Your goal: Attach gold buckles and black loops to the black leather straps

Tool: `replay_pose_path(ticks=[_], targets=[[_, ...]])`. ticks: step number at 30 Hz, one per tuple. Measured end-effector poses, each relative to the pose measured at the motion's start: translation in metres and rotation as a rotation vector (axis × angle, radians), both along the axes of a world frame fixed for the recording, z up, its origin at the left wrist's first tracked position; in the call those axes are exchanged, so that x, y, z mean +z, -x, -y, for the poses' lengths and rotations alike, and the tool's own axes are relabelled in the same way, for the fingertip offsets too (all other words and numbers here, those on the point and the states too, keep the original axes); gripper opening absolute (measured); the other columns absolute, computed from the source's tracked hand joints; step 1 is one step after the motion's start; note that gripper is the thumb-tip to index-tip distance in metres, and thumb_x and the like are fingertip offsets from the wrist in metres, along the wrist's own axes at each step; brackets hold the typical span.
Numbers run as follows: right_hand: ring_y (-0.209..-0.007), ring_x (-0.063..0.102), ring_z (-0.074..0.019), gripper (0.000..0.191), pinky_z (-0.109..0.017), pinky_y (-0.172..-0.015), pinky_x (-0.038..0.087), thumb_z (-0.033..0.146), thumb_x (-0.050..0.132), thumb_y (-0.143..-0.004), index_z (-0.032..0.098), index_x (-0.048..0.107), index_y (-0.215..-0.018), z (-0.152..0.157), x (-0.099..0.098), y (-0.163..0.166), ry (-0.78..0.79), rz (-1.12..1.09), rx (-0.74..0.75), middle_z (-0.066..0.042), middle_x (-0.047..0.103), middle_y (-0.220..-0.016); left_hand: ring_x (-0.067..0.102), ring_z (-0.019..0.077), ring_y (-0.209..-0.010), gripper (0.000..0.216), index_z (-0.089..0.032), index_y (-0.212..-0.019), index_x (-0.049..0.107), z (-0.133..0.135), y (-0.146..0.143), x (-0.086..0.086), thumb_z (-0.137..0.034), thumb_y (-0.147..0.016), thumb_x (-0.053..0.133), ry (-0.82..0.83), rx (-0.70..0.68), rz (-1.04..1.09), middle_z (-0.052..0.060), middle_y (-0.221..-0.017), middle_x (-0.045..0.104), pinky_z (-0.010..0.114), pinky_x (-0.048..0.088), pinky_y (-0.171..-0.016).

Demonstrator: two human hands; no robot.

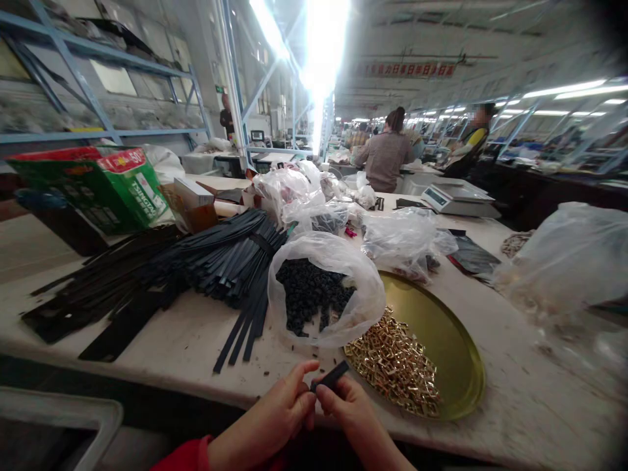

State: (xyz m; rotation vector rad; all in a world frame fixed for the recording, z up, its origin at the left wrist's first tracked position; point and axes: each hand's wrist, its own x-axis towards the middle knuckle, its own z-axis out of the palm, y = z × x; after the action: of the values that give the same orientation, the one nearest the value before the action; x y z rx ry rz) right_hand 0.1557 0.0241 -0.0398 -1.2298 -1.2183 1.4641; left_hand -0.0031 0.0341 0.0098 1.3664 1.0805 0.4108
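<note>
A short, flat black strip (334, 375) is held in front of the body, near the close edge of the pale table (191, 360). It is clamped between the thumb and the fingers of the right hand (346, 398), and its lower end is located just beside the left hand (294, 402). The left forefinger is stretched out, apart from the thumb; whether the strip is also pinched by the left fingers cannot be told. The handling of this single piece is judged to be unfinished, since it is not yet put down and no metal part can be seen on it.

Much material is left. A thick bundle of long, blue-black flat strips (230, 261) is laid on the left part of the table. A large heap of small gold-coloured metal buckles (397, 366) is gathered on the round gold-coloured tray (458, 340). Many small black pieces (314, 288) are contained in the open translucent plastic bag (366, 317), between the bundle and the tray. Perhaps these are finished ones, but it cannot be confirmed, so the done quantity cannot be counted.
</note>
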Motion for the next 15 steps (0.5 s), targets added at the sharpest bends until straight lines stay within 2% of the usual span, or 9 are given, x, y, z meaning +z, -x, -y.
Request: replay_pose_path(ticks=[2,3,5,6,7,10,15], targets=[[-0.065,0.055,-0.0171,0.039,-0.027,-0.06,0.041,0.052,0.047,-0.079,0.016,0.064,-0.077,-0.009,0.006,-0.02,-0.196,0.314,0.048,-0.003,0.061,-0.07,0.039,0.0089,-0.05,0.04,-0.013,-0.117,0.042,-0.004,0.002,-0.004,-0.033,-0.083,0.041,-0.016,0.003,0.051,-0.006,-0.058,0.048,0.019,0.03,-0.048],[-0.073,0.057,-0.019,0.037,-0.028,-0.067,0.041,0.046,0.04,-0.085,0.017,0.063,-0.079,-0.016,0.011,-0.032,-0.287,0.531,0.027,-0.006,0.062,-0.077,0.038,0.0085,-0.049,0.036,-0.013,-0.109,0.047,-0.006,0.003,-0.006,-0.037,-0.083,0.04,-0.03,0.018,0.065,-0.007,-0.055,0.047,0.019,0.029,-0.048],[-0.08,0.059,-0.0206,0.033,-0.03,-0.072,0.041,0.033,0.033,-0.09,0.017,0.062,-0.083,-0.031,0.018,-0.054,-0.316,1.028,-0.041,-0.009,0.063,-0.085,0.032,0.0075,-0.044,0.031,-0.013,-0.09,0.052,-0.009,0.002,-0.01,-0.04,-0.082,0.039,-0.038,0.066,0.056,-0.008,-0.048,0.04,0.019,0.026,-0.046],[-0.082,0.06,-0.0216,0.031,-0.031,-0.074,0.041,0.029,0.033,-0.09,0.017,0.062,-0.086,-0.039,0.02,-0.062,-0.289,1.221,-0.029,-0.01,0.064,-0.088,0.03,0.0072,-0.042,0.028,-0.014,-0.084,0.051,-0.009,0.0,-0.011,-0.039,-0.082,0.038,-0.027,0.087,0.04,-0.009,-0.045,0.037,0.019,0.024,-0.044],[-0.083,0.061,-0.0234,0.029,-0.032,-0.073,0.041,0.028,0.036,-0.088,0.016,0.062,-0.087,-0.046,0.022,-0.068,-0.265,1.317,-0.029,-0.012,0.065,-0.09,0.028,0.0072,-0.041,0.026,-0.015,-0.081,0.051,-0.01,-0.003,-0.013,-0.037,-0.081,0.038,-0.018,0.098,0.025,-0.01,-0.044,0.036,0.019,0.023,-0.043],[-0.082,0.063,-0.0276,0.023,-0.034,-0.069,0.042,0.026,0.045,-0.084,0.013,0.063,-0.088,-0.063,0.02,-0.07,-0.21,1.411,-0.012,-0.017,0.066,-0.092,0.031,0.0083,-0.04,0.023,-0.016,-0.079,0.051,-0.009,-0.01,-0.014,-0.034,-0.079,0.037,-0.028,0.098,-0.013,-0.009,-0.043,0.036,0.02,0.023,-0.042],[-0.078,0.065,-0.0277,0.02,-0.031,-0.063,0.042,0.026,0.048,-0.08,0.015,0.065,-0.085,-0.072,0.015,-0.064,-0.171,1.414,0.054,-0.014,0.07,-0.084,0.038,0.0096,-0.046,0.021,-0.015,-0.077,0.054,-0.003,-0.01,-0.01,-0.03,-0.078,0.039,-0.119,0.056,-0.107,-0.007,-0.048,0.043,0.02,0.027,-0.047]])
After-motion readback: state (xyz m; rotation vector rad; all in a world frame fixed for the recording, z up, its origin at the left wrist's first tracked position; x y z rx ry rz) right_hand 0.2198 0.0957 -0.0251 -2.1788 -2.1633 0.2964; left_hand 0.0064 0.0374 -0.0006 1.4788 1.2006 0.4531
